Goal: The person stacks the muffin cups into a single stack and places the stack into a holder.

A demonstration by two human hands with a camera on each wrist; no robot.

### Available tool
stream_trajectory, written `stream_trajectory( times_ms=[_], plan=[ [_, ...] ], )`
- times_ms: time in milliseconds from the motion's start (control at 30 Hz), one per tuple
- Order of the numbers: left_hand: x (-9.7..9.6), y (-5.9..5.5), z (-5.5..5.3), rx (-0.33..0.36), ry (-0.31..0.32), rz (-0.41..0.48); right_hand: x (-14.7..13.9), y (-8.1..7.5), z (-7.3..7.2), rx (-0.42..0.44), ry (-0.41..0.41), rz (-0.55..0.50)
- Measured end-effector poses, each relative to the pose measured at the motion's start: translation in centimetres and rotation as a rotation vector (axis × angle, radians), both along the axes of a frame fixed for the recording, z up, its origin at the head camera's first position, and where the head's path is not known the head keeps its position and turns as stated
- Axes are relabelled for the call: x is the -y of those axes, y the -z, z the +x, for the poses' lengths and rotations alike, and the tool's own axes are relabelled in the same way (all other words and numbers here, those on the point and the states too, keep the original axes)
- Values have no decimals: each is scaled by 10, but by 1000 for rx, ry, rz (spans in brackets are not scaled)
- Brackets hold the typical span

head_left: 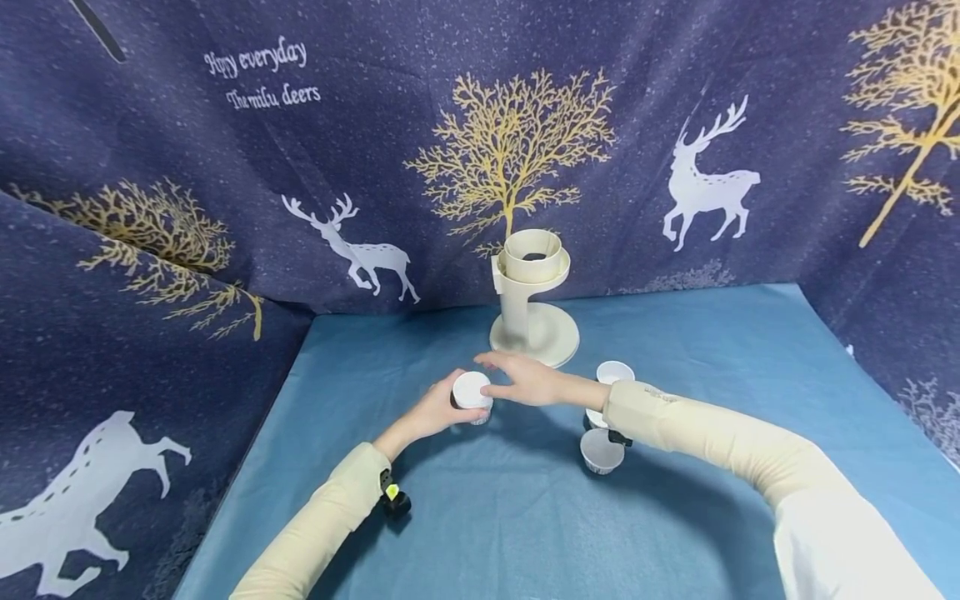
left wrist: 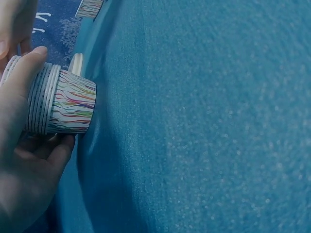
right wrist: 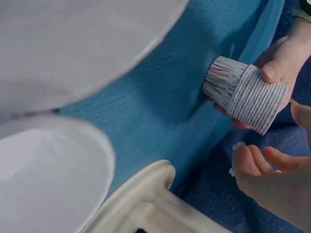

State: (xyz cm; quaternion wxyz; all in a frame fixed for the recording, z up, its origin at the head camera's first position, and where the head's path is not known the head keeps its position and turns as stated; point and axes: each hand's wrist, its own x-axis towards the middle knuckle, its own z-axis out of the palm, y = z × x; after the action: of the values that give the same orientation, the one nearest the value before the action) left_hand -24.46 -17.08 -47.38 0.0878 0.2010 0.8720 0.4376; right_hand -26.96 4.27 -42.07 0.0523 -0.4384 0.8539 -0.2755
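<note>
A nested stack of white paper cups (head_left: 472, 388) with colourful wavy lines is held in my left hand (head_left: 437, 410). The left thumb and fingers wrap round its ridged rims, as the left wrist view shows, with the lowest cup's printed wall (left wrist: 74, 103) sticking out below. My right hand (head_left: 528, 379) hovers beside the stack's open top, its thumb overlapping the top rim in the head view. In the right wrist view the right hand's fingers (right wrist: 248, 165) are loosely bent and apart from the stack (right wrist: 248, 94), with nothing between them and the thumb.
A cream stand (head_left: 516, 308) with a round base and a ring holding a funnel-like cup (head_left: 532, 268) rises at the back. Several paper cups, one in front (head_left: 602, 451) and one behind (head_left: 615, 372), stand by the right forearm on the blue cloth (head_left: 495, 525). A patterned curtain hangs behind.
</note>
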Motion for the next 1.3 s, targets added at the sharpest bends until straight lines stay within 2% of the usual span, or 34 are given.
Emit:
stream_trajectory(
  times_ms=[167,467,833,1000,1300],
  plan=[
    [1,4,-1,-21,-10,-21,-8,1,-1,16,14,-92],
    [0,4,-1,-72,-27,-30,-18,1,-4,77,31,-163],
    [0,7,-2,-73,-48,-45,-38,1,-7,104,6,-142],
    [-1,7,-1,-56,-64,-51,-46,4,-9,81,-7,-120],
    [-2,6,-3,-53,-56,-60,-63,6,-14,133,-84,-60]
  ],
)
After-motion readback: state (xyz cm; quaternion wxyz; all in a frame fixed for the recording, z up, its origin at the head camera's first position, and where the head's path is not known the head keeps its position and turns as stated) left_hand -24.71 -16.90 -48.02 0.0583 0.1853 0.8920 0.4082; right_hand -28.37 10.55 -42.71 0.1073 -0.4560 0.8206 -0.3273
